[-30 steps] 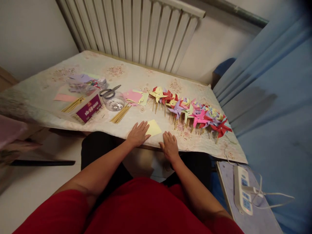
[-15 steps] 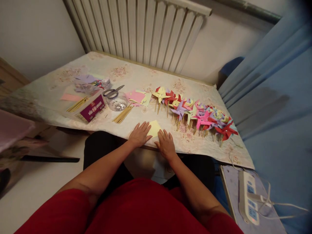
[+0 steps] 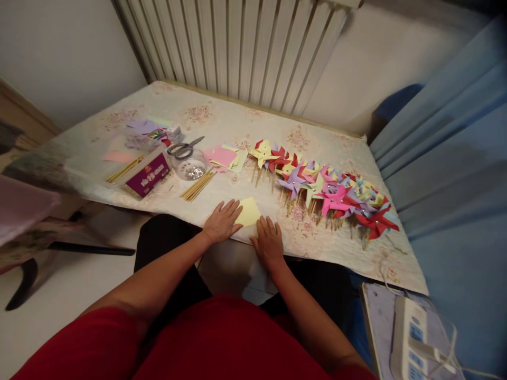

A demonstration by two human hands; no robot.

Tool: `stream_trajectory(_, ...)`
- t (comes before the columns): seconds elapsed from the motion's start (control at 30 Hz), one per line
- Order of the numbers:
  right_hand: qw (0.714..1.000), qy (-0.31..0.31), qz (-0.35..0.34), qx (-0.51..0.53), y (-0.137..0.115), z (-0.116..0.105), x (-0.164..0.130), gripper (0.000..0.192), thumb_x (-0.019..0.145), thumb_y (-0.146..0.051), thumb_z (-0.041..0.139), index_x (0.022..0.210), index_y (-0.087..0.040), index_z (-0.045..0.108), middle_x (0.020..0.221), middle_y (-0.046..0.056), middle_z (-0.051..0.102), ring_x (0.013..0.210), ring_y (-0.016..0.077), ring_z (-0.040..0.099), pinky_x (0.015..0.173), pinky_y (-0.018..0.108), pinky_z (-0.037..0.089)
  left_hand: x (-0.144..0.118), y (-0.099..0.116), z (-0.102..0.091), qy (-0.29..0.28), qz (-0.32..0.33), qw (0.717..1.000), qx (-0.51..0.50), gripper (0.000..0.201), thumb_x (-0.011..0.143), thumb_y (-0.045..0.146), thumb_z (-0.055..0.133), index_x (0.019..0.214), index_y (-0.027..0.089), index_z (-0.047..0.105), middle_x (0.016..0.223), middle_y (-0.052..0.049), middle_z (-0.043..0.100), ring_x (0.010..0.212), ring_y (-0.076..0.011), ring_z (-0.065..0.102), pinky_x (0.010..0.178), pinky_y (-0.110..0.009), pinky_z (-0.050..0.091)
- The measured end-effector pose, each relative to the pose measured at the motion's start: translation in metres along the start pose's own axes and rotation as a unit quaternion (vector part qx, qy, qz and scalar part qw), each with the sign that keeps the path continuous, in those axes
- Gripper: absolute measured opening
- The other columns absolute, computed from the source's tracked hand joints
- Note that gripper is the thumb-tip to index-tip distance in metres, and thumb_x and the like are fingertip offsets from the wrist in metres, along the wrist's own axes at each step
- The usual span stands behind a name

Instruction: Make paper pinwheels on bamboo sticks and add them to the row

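A pale yellow paper square [image 3: 249,210] lies at the near edge of the table [image 3: 222,119]. My left hand [image 3: 222,220] rests flat on its left side, fingers spread. My right hand [image 3: 268,241] lies flat at its lower right corner, touching it. Neither hand grips anything. A long row of finished paper pinwheels [image 3: 325,187] on wooden sticks runs to the right of the hands.
Left of the hands lie a bundle of wooden sticks [image 3: 198,184], a clear round tub of pins [image 3: 191,165], scissors [image 3: 184,148], a purple box [image 3: 148,174] and loose coloured paper [image 3: 222,157]. A radiator [image 3: 237,47] stands behind the table. A power strip [image 3: 412,338] sits at lower right.
My right hand has slid left up to the yellow square. The camera view has shifted slightly; the left hand has stayed on the paper.
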State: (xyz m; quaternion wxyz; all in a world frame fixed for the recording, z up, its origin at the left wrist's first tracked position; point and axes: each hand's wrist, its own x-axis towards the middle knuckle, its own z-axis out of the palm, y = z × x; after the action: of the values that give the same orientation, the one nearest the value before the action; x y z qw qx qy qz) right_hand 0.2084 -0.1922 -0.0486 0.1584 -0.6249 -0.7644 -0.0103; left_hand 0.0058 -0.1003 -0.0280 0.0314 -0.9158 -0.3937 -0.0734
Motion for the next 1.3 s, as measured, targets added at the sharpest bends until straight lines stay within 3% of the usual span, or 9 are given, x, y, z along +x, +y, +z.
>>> stream_trajectory(0.77, 0.999, 0.023, -0.001, 0.045, -0.0023, -0.0045, -0.0019, 0.052, 0.095, -0.036, 0.049, 0.139, -0.008, 0.046, 0.150, 0.018, 0.040, 0.143, 0.0319, 0.026, 0.114, 0.056, 0.018, 0.0003, 0.0006, -0.0038, -0.026, -0.007, 1.000, 0.011, 0.063, 0.094, 0.049, 0.039, 0.146, 0.013, 0.038, 0.155, -0.014, 0.032, 0.145, -0.0286, 0.023, 0.116, -0.049, 0.015)
stream_trajectory(1.3, 1.000, 0.009, -0.005, 0.004, -0.0001, 0.0000, -0.0007, 0.050, 0.095, -0.035, 0.050, 0.139, -0.012, 0.046, 0.148, 0.016, 0.043, 0.142, 0.0299, 0.028, 0.114, 0.054, 0.019, -0.0008, -0.0003, -0.0006, -0.003, -0.011, 1.000, -0.008, 0.061, 0.094, 0.047, 0.038, 0.145, 0.013, 0.041, 0.154, -0.014, 0.034, 0.145, -0.0282, 0.024, 0.117, -0.049, 0.016)
